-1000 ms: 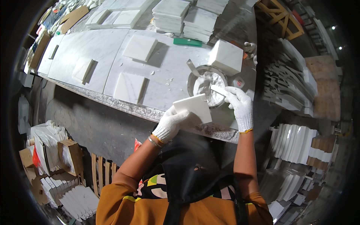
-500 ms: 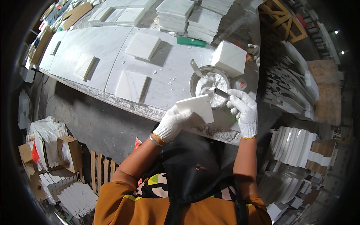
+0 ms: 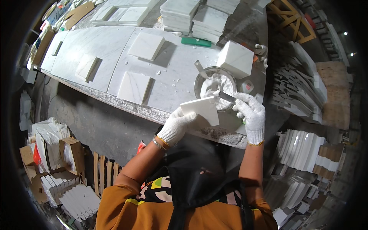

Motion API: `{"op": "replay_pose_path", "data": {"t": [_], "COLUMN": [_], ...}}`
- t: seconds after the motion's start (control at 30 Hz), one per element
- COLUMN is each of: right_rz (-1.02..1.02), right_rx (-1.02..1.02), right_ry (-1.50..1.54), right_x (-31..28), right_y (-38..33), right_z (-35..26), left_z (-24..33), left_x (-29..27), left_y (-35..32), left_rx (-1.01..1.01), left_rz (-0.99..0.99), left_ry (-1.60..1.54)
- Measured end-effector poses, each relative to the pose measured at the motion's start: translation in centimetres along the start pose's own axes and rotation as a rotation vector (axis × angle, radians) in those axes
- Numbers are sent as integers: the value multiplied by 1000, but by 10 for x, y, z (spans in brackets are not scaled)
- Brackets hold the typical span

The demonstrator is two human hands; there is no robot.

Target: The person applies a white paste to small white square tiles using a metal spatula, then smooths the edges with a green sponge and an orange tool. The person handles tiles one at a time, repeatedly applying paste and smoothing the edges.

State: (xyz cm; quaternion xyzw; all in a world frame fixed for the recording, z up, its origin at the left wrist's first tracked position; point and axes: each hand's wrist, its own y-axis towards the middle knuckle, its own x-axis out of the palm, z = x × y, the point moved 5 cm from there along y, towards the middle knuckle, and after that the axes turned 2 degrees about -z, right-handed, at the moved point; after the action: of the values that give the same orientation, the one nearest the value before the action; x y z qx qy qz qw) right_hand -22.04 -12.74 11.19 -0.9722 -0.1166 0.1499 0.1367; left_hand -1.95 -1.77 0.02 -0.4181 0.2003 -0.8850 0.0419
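Note:
My left hand point(image 3: 175, 125), in a white knit glove, grips a square white tile point(image 3: 201, 111) by its left edge and holds it tilted at the front of the table. My right hand point(image 3: 250, 113), gloved the same way, closes around a putty knife point(image 3: 227, 97). The knife's tip is over a round metal bowl point(image 3: 197, 85) filled with white paste point(image 3: 217, 85). A second flat blade point(image 3: 200, 69) leans out of the bowl on its far left side. Behind the bowl stands a white marble block point(image 3: 235, 59).
Separate marble tiles point(image 3: 134, 88) lie on the marble-topped table point(image 3: 92, 46). Tile stacks point(image 3: 177, 15) and a green strip point(image 3: 196, 41) are farther back. A round lidded container point(image 3: 247, 86) sits right of the bowl. Stacked slabs point(image 3: 299, 149) and boxes point(image 3: 71, 157) flank me.
My right hand with the putty knife has shifted slightly right and toward me. The paste in the bowl looks a little differently shaped. My left hand and its tile have barely moved.

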Motion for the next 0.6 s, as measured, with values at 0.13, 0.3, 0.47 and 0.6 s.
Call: {"op": "replay_pose_path", "data": {"t": [0.13,0.3,0.47,0.6], "right_rz": [3,11,8,-1], "right_rx": [-46,-71,-92,-67], "right_ry": [4,-14,-17,-24], "right_x": [3,5,4,4], "right_y": [-2,-4,-5,-6], "right_z": [2,-2,-1,-5], "left_z": [0,-1,1,-1], "left_x": [-2,-2,1,-2], "left_y": [0,0,0,0], "left_rx": [-13,-5,-1,-14], "left_rz": [-1,-17,-23,-26], "left_ry": [26,-1,-4,-21]}}
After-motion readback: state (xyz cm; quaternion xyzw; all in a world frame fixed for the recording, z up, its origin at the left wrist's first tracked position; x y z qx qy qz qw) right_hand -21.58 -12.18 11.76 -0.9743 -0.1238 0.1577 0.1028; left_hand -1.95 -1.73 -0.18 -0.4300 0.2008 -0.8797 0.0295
